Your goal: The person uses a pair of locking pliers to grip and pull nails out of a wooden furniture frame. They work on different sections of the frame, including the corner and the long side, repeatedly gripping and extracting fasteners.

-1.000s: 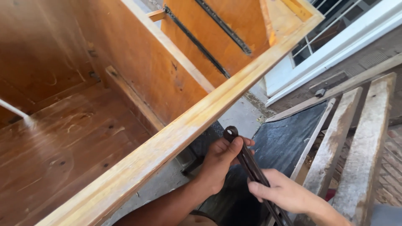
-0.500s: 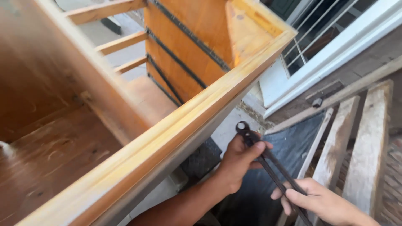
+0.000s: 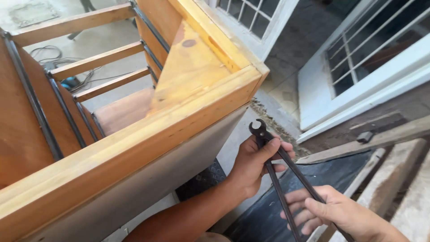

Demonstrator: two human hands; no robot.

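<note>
A concrete floor (image 3: pixel 251 134) runs beneath a large wooden frame (image 3: pixel 148 134) filling nine to twelve o'clock. At five o'clock, the left hand (image 3: pixel 256 163) is closed around black pincers (image 3: pixel 277 175) near their head, while the right hand (image 3: pixel 333 213) clasps both handles. The jaws gape slightly, gripping nothing and clear of the wood; no nail shows pulled.

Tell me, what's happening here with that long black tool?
A person holds black long-handled pincers in both hands. The left hand grips just below the small curved head; the right hand holds the two handles lower down. The head is raised beside the corner of a big wooden frame, not touching it.
</note>
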